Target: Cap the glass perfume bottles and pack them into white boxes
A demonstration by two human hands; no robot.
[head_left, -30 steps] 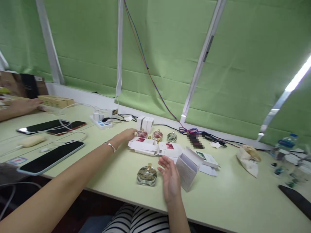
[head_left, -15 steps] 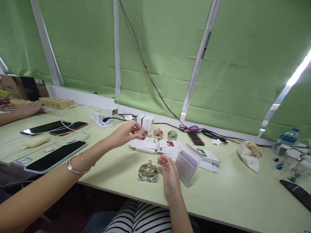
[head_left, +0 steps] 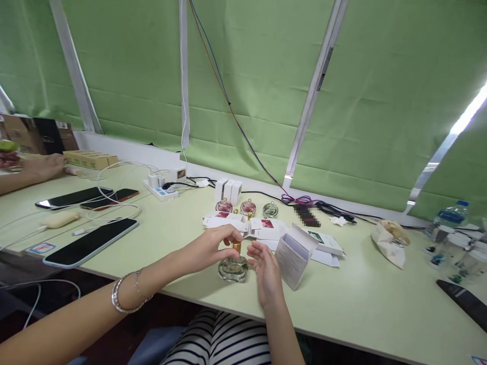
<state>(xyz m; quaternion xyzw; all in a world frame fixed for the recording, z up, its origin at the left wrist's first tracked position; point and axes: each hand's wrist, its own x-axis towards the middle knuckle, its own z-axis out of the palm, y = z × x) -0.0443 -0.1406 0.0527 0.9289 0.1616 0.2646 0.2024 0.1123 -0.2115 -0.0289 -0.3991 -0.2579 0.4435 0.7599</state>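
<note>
A round, clear glass perfume bottle (head_left: 233,269) stands upright near the table's front edge. At its neck, my left hand (head_left: 218,247) pinches a gold perfume cap (head_left: 236,246) between thumb and fingers; whether the cap is fully seated I cannot tell. My right hand (head_left: 266,271) is open at the bottle's right side, fingers lightly curved, holding nothing. Just right of it an open grey-white perfume box (head_left: 292,258) stands tilted with its flaps up. Behind the hands are two pink bottles (head_left: 224,205) (head_left: 248,207) and a greenish one (head_left: 270,209).
Flattened white cartons (head_left: 266,229) lie behind the bottle, with small white boxes (head_left: 228,191) farther back. Phones (head_left: 91,242) and white cables are on the left, near a power strip (head_left: 160,191). A cloth bag (head_left: 390,243) and clear jars (head_left: 452,248) stand right. Another person's hand (head_left: 43,166) is far left.
My left hand has come from beside the pink bottles at the back to the clear bottle's neck, with the gold cap in its fingers. My right hand has stayed in place.
</note>
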